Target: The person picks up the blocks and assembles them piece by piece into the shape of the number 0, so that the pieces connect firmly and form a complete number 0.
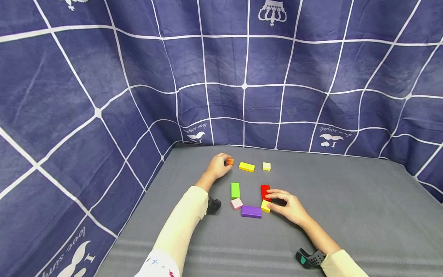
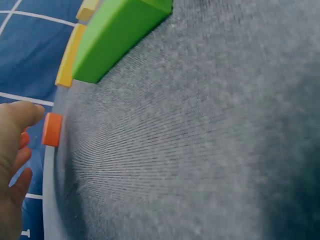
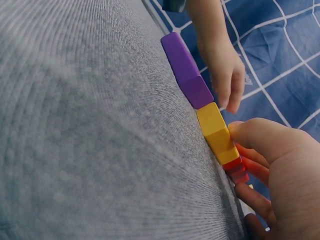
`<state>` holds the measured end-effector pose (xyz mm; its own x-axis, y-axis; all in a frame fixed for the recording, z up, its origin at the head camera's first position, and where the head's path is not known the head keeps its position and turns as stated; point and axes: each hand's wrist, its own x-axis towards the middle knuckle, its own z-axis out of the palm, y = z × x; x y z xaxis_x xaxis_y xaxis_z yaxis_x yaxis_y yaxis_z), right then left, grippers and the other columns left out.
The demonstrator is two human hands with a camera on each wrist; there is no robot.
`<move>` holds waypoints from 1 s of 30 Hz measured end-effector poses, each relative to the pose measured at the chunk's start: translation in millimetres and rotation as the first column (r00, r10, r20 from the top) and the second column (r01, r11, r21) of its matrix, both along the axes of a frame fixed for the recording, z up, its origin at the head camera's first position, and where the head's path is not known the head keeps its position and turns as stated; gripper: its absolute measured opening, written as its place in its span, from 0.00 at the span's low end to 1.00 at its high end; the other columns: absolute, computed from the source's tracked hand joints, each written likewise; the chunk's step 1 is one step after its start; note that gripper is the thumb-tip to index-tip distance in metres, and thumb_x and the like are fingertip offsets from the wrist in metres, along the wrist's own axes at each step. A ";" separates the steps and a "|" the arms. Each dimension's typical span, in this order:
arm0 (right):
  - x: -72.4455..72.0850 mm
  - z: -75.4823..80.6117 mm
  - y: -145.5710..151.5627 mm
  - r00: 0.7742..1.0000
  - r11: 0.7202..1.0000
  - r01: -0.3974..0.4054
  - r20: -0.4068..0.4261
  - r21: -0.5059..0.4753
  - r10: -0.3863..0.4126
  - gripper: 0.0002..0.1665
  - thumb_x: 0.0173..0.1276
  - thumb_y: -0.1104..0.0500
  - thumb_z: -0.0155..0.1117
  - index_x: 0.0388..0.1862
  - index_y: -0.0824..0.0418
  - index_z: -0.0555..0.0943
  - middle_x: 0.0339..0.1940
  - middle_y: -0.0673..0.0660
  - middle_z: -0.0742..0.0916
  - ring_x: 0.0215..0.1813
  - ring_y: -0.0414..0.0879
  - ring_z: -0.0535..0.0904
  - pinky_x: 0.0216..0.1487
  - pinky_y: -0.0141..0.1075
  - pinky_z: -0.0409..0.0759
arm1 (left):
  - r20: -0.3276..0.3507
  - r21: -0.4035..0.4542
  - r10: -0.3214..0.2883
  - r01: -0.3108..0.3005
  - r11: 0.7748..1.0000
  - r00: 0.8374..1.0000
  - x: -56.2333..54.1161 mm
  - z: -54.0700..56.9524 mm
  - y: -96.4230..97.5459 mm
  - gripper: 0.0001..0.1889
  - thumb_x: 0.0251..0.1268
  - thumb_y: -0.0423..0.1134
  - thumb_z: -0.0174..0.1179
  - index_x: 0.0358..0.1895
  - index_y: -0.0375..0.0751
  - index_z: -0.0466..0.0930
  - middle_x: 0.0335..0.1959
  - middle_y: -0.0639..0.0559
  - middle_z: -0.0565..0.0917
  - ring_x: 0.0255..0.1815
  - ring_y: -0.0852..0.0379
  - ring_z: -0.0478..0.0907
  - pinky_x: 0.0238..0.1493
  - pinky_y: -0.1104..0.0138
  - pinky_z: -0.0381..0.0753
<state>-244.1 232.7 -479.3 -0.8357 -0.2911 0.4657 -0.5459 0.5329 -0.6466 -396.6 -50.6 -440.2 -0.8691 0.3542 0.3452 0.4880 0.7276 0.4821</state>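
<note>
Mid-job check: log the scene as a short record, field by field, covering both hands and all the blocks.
Left hand: at the orange block; whether it grips is unclear
Right hand: thumb against the small yellow block, fingers at the red block
Far row, left to right: orange block, long yellow block, pale yellow block
Near group, rough U open at the far side: green block, pink block, purple block, small yellow block, red block
Block count: eight
Surface: grey cloth
Backdrop: blue curtain, white lines
</note>
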 end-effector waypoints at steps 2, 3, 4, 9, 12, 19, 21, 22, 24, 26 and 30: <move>0.0 0.1 0.0 1.000 1.000 -0.002 -0.003 -0.002 0.002 0.17 0.54 0.60 0.76 0.45 0.56 0.87 0.53 0.52 0.85 0.58 0.47 0.78 0.58 0.22 0.66 | 0.013 -0.029 0.006 -0.005 1.000 1.000 -2.1 -0.5 2.5 0.18 0.60 0.35 0.65 0.54 0.34 0.81 0.54 0.43 0.81 0.56 0.47 0.77 0.60 0.58 0.72; -0.1 0.2 -0.1 1.000 1.000 -0.003 -0.003 -0.004 0.003 0.17 0.54 0.60 0.76 0.45 0.56 0.87 0.53 0.52 0.85 0.58 0.47 0.78 0.58 0.22 0.66 | 0.019 -0.042 0.008 -0.007 0.999 1.000 -2.9 -0.7 3.6 0.18 0.61 0.35 0.64 0.55 0.34 0.80 0.55 0.43 0.81 0.58 0.47 0.76 0.60 0.58 0.72; -0.2 0.4 -0.3 1.000 1.000 -0.006 -0.002 -0.009 0.006 0.17 0.54 0.61 0.76 0.45 0.56 0.87 0.53 0.52 0.85 0.58 0.47 0.78 0.58 0.22 0.65 | 0.026 -0.057 0.012 -0.010 0.998 1.000 -3.7 -0.9 4.5 0.19 0.62 0.35 0.63 0.56 0.34 0.80 0.57 0.43 0.80 0.59 0.47 0.76 0.61 0.58 0.71; -1.2 0.7 -1.5 1.000 1.000 -0.023 -0.005 -0.013 0.023 0.17 0.55 0.61 0.76 0.45 0.58 0.87 0.52 0.53 0.85 0.58 0.48 0.78 0.58 0.22 0.65 | 0.063 -0.100 0.040 -0.034 0.994 0.997 -7.7 -3.0 7.2 0.20 0.65 0.35 0.60 0.60 0.33 0.77 0.61 0.42 0.78 0.64 0.47 0.72 0.65 0.59 0.68; -1.2 0.8 -1.5 1.000 1.000 -0.028 -0.005 -0.014 0.028 0.17 0.55 0.61 0.76 0.45 0.57 0.87 0.52 0.53 0.86 0.58 0.48 0.78 0.58 0.22 0.66 | 0.090 -0.104 0.058 -0.049 0.993 0.994 -10.1 -3.1 8.1 0.20 0.66 0.36 0.61 0.60 0.33 0.77 0.61 0.41 0.78 0.64 0.46 0.73 0.65 0.59 0.67; -0.3 1.2 -1.0 1.000 1.000 -0.022 -0.011 -0.012 0.022 0.16 0.54 0.62 0.76 0.44 0.56 0.88 0.52 0.52 0.86 0.57 0.47 0.78 0.58 0.23 0.67 | 0.095 -0.132 0.068 -0.055 0.990 0.993 -13.3 -2.3 7.1 0.17 0.64 0.34 0.63 0.55 0.35 0.81 0.54 0.42 0.82 0.56 0.46 0.77 0.60 0.58 0.72; -0.3 1.5 -1.3 1.000 1.000 -0.024 -0.009 -0.017 0.023 0.16 0.54 0.62 0.76 0.44 0.56 0.88 0.52 0.52 0.86 0.57 0.47 0.78 0.58 0.23 0.66 | 0.087 -0.136 0.064 -0.052 0.989 0.994 -13.3 -2.9 6.5 0.15 0.64 0.32 0.63 0.54 0.35 0.82 0.52 0.42 0.83 0.54 0.46 0.78 0.59 0.59 0.73; -0.3 1.7 -1.4 1.000 0.999 -0.025 -0.006 -0.021 0.025 0.16 0.54 0.62 0.75 0.44 0.56 0.88 0.52 0.52 0.86 0.57 0.46 0.78 0.58 0.23 0.66 | 0.083 -0.138 0.061 -0.049 0.989 0.995 -12.9 -3.5 6.0 0.15 0.64 0.32 0.63 0.53 0.35 0.83 0.51 0.43 0.83 0.54 0.47 0.78 0.59 0.59 0.73; -0.3 1.3 -1.3 1.000 0.999 -0.026 -0.003 -0.028 0.026 0.16 0.54 0.62 0.75 0.44 0.57 0.88 0.51 0.52 0.86 0.57 0.46 0.78 0.58 0.23 0.66 | 0.086 -0.133 0.049 -0.037 0.990 0.995 -11.4 -4.3 5.1 0.14 0.64 0.32 0.63 0.52 0.35 0.83 0.51 0.43 0.83 0.54 0.47 0.78 0.60 0.59 0.72; -0.4 1.5 -0.6 1.000 0.999 -0.024 0.000 -0.026 0.024 0.16 0.54 0.62 0.75 0.44 0.56 0.88 0.51 0.51 0.86 0.57 0.46 0.78 0.58 0.23 0.66 | 0.076 -0.126 0.035 -0.026 0.992 0.996 -9.5 -3.9 3.5 0.14 0.64 0.32 0.64 0.52 0.35 0.83 0.50 0.43 0.83 0.54 0.47 0.78 0.60 0.59 0.72; -0.7 1.3 0.8 1.000 0.999 -0.029 0.005 -0.021 0.029 0.16 0.55 0.62 0.75 0.44 0.56 0.88 0.52 0.51 0.86 0.57 0.46 0.78 0.58 0.24 0.67 | 0.048 -0.103 -0.004 0.009 0.995 0.999 -4.3 -3.4 0.1 0.14 0.62 0.31 0.64 0.52 0.35 0.84 0.50 0.43 0.83 0.54 0.47 0.78 0.60 0.59 0.73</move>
